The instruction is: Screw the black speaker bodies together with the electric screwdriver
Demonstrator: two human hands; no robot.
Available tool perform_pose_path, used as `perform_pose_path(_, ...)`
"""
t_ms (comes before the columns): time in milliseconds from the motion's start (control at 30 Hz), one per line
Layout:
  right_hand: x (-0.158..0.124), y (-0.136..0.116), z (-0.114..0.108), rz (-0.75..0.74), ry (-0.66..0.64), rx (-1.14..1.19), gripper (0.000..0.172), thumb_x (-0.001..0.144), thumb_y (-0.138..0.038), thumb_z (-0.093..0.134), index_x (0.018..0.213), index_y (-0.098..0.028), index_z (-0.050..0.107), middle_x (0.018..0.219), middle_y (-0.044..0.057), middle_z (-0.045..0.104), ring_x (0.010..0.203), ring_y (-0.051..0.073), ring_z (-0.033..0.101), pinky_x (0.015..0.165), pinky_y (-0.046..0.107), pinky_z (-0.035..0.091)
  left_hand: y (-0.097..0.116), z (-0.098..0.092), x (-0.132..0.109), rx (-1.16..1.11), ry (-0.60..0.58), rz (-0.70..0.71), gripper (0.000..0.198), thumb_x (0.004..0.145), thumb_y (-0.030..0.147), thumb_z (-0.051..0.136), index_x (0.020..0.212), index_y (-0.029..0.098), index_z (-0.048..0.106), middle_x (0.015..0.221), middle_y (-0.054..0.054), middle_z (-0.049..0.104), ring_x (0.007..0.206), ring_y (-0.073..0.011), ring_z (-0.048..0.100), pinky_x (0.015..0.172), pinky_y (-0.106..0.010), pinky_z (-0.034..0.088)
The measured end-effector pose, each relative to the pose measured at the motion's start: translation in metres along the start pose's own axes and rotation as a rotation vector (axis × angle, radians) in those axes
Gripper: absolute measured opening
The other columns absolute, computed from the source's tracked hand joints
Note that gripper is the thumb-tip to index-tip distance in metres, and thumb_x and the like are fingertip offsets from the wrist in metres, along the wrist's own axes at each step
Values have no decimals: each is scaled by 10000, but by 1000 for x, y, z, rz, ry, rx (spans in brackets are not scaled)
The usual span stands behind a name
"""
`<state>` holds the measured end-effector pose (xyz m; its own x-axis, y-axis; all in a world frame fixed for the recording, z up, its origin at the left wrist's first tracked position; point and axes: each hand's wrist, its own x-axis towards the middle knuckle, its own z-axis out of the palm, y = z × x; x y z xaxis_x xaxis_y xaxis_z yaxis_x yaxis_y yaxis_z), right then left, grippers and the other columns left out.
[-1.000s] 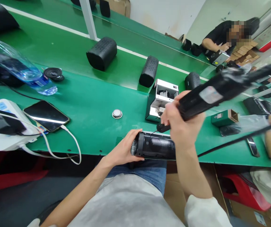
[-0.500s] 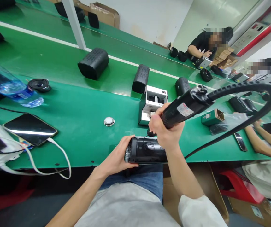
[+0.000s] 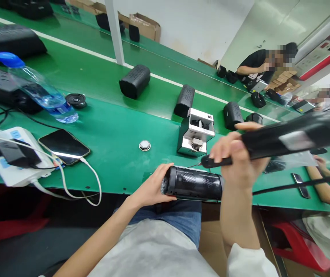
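1. Tube (image 3: 198,184), black with panels of small holes, lies on its side at the near edge of the green desk (image 3: 115,154).
2. Left hand (image 3: 155,184): gripping the left end of the tube, fingers over the far side and thumb along the near side.
3. Right hand (image 3: 241,157): wrapped around a black screwdriver (image 3: 268,144), above and to the right of the tube. The thin bit (image 3: 193,166) points at the far side of the tube; whether the two touch, I cannot tell.
4. Beyond the tube, slightly to the right, stands a white-fronted box (image 3: 195,132). Farther beyond the tube sits a row of black cases (image 3: 137,80).
5. A small round disc (image 3: 145,145), pale in the middle with a metal rim, lies beyond the tube's left end.
6. Well to the left of the tube are a phone (image 3: 63,146), a white cable (image 3: 94,169) and a power strip (image 3: 17,154); beyond these, a bottle (image 3: 42,92) with a blue cap and a round black part (image 3: 76,100).
7. To the right of the tube, a black cord (image 3: 271,189) crosses the desk towards another phone (image 3: 300,186), near a co-worker's forearm (image 3: 324,191).
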<state>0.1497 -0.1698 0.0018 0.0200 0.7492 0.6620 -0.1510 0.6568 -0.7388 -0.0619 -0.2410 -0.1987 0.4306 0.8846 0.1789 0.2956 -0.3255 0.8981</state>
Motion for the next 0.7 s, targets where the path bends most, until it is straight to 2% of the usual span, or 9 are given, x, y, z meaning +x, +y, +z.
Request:
perform_pose_path(67,19,-6,-7,-126,146,-70,269,948,-304,889,1123,-257,691,649,-105,588,472,136,615,473,275,555,-1,0,0,4,-1,-2,1238,822,329,1049,1791,329,278,1727,-182,484,1634,-437,523,1372,-647,469)
perform_pose_path(167,45,6,-16,-250,299,-152,240,923,-275,875,978,-265,642,596,-117,562,446,145,604,449,275,530,-2,0,0,10,1,3,1226,836,342,1040,1796,336,279,1743,-176,479,1654,-437,507,1387,-644,452)
perform_pose_path(267,58,30,-18,-239,304,-210,297,929,-355,888,925,-267,604,543,-132,513,385,135,533,419,279,488,-2,0,0,22,-6,-2,1232,834,343,1043,1795,334,272,1753,-183,470,1659,-441,500,1386,-646,452)
perform_pose_path(367,59,46,-16,-199,293,-248,315,922,-412,892,943,-264,615,557,-123,528,393,130,518,429,292,480,-2,0,0,30,-9,-12,1240,832,349,1044,1797,333,266,1763,-191,460,1660,-453,500,1385,-660,449)
perform_pose_path(700,57,55,-16,-131,300,-296,320,953,-454,887,1008,-289,618,595,-127,487,415,129,502,431,311,450,3,-2,0,23,-9,-17,1201,851,369,1030,1791,333,283,1755,-193,468,1656,-456,503,1382,-671,449)
